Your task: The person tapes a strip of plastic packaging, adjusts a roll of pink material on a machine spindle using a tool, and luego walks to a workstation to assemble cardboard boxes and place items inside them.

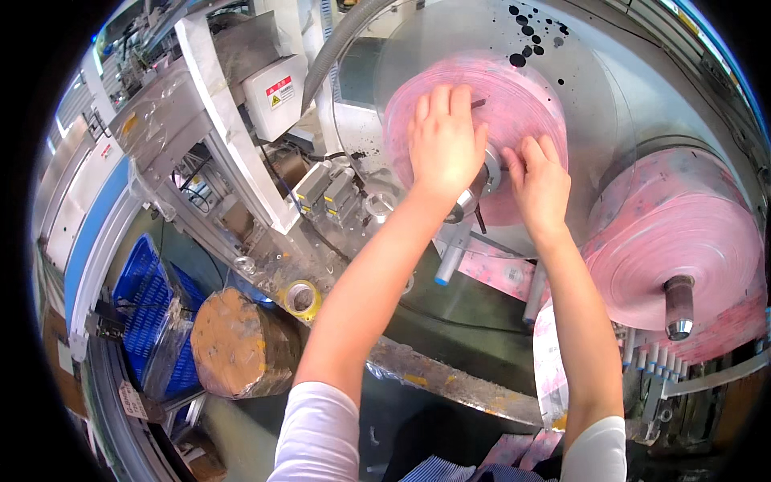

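Observation:
A large pink film roll sits on a machine spindle behind a clear round disc. My left hand lies flat against the roll's face, fingers together pointing up, just left of the metal hub. My right hand rests on the roll to the right of the hub, fingers curled against it. A second, wider pink film roll sits on its own steel shaft at the right. Neither hand clearly grips anything.
Pink film web runs down over rollers below the rolls. A yellow tape roll lies on the machine frame. A brown paper-wrapped roll and a blue plastic crate sit lower left. A grey hose arches at top.

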Action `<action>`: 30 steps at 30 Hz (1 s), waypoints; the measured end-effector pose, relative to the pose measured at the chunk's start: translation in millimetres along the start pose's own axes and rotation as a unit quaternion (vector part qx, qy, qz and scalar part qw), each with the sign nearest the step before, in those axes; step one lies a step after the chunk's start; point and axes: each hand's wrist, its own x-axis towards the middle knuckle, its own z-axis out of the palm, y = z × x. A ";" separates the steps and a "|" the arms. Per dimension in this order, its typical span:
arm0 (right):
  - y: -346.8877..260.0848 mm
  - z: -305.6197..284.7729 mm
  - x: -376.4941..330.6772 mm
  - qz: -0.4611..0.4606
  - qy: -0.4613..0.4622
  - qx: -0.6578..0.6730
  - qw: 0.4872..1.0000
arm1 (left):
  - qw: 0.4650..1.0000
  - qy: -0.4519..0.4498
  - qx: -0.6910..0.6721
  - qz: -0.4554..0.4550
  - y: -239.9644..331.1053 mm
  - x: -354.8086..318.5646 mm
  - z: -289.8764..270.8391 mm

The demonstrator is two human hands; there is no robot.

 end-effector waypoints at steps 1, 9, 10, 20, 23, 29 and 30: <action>4.3 1.3 0.3 0.006 -0.001 -0.009 1.000 | 1.000 -0.026 0.005 0.003 4.8 2.4 -2.2; -1.5 -22.2 6.2 -0.034 -0.072 -0.097 0.992 | 0.998 -0.029 -0.055 0.009 -4.3 3.4 1.7; -4.2 -28.4 9.2 -0.027 -0.071 -0.101 0.992 | 0.998 -0.031 -0.063 -0.006 -3.0 2.8 0.8; 1.3 -45.7 38.5 0.516 -0.364 0.413 0.657 | 0.999 0.025 -0.020 -0.019 0.7 3.6 2.2; 5.7 -43.6 42.8 0.524 -0.401 0.388 0.643 | 0.999 0.016 -0.042 -0.016 -1.2 3.3 -1.0; 3.0 -39.7 54.9 0.570 -0.427 0.346 0.611 | 0.998 0.003 -0.051 -0.022 0.4 -0.6 2.8; 4.9 -38.3 57.0 0.573 -0.425 0.347 0.609 | 0.999 0.009 -0.048 -0.019 -0.5 1.7 3.4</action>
